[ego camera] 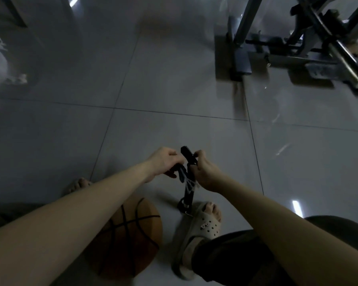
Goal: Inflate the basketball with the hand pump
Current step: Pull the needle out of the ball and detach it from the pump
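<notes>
Basketball lies on the floor just left of the hand pump, which left hand and right hand hold upright, each grip clamped on its handle. A sandalled foot apparently pins its base for pumping.

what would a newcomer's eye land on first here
The left hand and right hand both grip the top of a black hand pump at centre bottom. An orange basketball sits on the floor lower left, and a metal exercise frame fills the top right corner.
</notes>
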### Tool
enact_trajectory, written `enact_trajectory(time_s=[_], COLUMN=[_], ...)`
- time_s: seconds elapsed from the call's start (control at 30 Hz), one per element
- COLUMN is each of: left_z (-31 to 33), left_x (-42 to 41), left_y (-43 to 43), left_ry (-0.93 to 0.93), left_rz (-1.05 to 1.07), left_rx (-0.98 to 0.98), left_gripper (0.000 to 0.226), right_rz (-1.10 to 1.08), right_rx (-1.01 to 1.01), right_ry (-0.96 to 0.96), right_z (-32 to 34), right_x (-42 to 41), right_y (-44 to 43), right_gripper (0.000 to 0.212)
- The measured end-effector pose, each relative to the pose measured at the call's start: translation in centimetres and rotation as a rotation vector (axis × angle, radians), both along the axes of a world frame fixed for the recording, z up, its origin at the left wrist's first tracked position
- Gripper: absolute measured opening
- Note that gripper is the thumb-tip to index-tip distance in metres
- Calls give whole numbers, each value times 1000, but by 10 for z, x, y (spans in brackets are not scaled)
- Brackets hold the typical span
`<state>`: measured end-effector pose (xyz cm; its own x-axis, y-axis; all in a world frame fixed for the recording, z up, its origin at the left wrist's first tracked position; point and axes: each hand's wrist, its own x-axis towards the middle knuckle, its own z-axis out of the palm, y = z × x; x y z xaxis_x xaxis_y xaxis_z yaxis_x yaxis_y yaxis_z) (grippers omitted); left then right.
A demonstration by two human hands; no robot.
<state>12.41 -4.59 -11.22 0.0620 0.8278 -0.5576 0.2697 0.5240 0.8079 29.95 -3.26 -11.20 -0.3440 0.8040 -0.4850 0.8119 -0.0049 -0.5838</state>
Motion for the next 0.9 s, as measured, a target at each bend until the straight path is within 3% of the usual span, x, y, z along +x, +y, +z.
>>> enact_trajectory(time_s=[0.1, 0.2, 0.33, 0.4, 0.53, 0.6, 0.77, 0.9], left_z=[21, 45, 72, 86, 130, 156, 222, 262], left_x=[-3, -2, 0, 2, 5, 6, 5, 2], left_y=[0, -14, -36, -45, -51, -51, -49, -44], left_ry=[225, 499, 560, 584, 570, 548, 410, 397], left_rz=[-211, -485, -672, -716, -637, -553, -400, -401], left_rx=[184, 430, 766, 868, 1060, 1096, 1108, 1126], left_gripper=[10, 13, 13, 20, 24, 25, 22, 23], right_rz=[55, 290, 442, 379, 110, -20, -405, -404], right_rx=[269, 618, 797, 749, 707, 672, 259, 76], right_ry=[-130, -162, -54, 51, 317, 431, 959, 1170], right_z=[1, 7, 40, 58, 95, 118, 177, 205], right_x=[8, 17, 22, 22, 18, 15, 12, 4], right_y=[-5, -7, -21, -31, -37, -40, -52, -58], right_gripper=[20, 17, 26, 34, 14, 19, 39, 33])
